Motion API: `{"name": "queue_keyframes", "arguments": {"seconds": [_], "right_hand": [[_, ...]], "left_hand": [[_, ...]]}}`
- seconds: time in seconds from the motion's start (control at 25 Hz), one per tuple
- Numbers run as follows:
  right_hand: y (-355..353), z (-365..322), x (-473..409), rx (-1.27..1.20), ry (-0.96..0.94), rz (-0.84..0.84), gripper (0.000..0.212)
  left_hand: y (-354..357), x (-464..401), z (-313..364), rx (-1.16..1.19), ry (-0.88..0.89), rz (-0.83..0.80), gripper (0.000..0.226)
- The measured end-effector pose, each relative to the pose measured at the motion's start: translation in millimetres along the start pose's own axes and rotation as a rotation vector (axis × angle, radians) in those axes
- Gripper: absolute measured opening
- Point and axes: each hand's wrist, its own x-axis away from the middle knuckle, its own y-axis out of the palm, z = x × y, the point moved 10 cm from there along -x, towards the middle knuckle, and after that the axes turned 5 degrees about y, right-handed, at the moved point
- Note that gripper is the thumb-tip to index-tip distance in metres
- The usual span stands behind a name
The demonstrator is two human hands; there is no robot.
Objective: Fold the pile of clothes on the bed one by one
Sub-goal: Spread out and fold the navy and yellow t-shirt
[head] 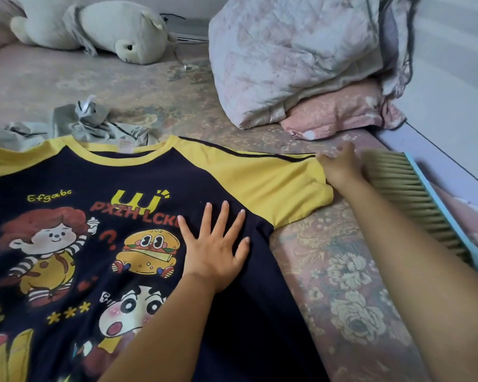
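T-shirt [100, 216] lies flat, print up, near-left on bed [329, 271]. Your left hand [214, 252] presses spread on chest; right hand [338, 165] pinches sleeve [282, 186] cuff. Step: smoothing, nothing folded yet. Next: likely fold sleeve inward.

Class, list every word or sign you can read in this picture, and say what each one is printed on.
"Efgabc": yellow, upper left of the T-shirt print.
"UJ": large yellow letters, upper middle.
"PXZH LCK": red, below them; its end is hidden by the left hand.
"?": red, beside the burger.
Neck label: too blurred to read.
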Motion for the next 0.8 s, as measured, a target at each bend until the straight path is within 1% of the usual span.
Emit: {"name": "queue_keyframes", "arguments": {"seconds": [0.04,0.12,0.16,0.2,0.28,0.32,0.36,0.4,0.44,0.48,0.52,0.56,0.6,0.64,0.68,0.76,0.8], "right_hand": [[3,7,8,0.031,0.009,-0.042,0.07],[17,19,26,0.089,-0.02,-0.22,0.056],[20,24,36,0.111,-0.033,-0.276,0.05],[19,29,44,0.115,-0.006,-0.313,0.05],[19,32,54,0.01,0.077,-0.372,0.05],[15,28,60,-0.085,0.099,-0.369,0.042],[11,23,65,-0.181,0.1,-0.339,0.03],[3,14,68,-0.257,0.054,-0.269,0.019],[-4,7,68,-0.324,-0.007,-0.216,0.018],[-9,2,72,-0.366,-0.048,-0.191,0.022],[-12,1,76,-0.383,-0.07,-0.189,0.026],[-17,3,75,-0.333,-0.085,-0.164,0.028],[-22,11,71,-0.224,-0.093,-0.119,0.032],[-26,20,68,-0.067,-0.089,-0.088,0.035],[-27,27,68,0.09,-0.074,-0.097,0.035],[-22,36,73,0.217,-0.029,-0.168,0.018],[-22,32,80,0.271,-0.059,-0.163,0.03]], "left_hand": [[0,0,-1,0.004,0.0,-0.009,0.076],[0,0,0,0.001,0.007,-0.042,0.073],[1,0,0,-0.002,0.009,-0.07,0.068],[-1,1,-1,0.007,0.004,-0.103,0.062],[-8,2,0,0.067,-0.018,-0.134,0.057],[-19,6,8,0.099,-0.014,-0.102,0.058],[-32,13,22,0.128,0.027,-0.034,0.061],[-46,24,44,0.158,0.124,0.039,0.066],[-54,41,75,0.199,0.267,0.075,0.068],[-55,63,106,0.232,0.421,0.054,0.066],[-48,84,133,0.246,0.551,-0.007,0.064],[-38,101,152,0.244,0.638,-0.064,0.066],[-28,111,161,0.234,0.682,-0.105,0.068],[-19,116,164,0.204,0.703,-0.115,0.068],[-13,118,166,0.159,0.722,-0.103,0.066],[-6,114,164,0.073,0.736,-0.089,0.067],[-7,113,164,0.041,0.742,-0.095,0.068]]}}
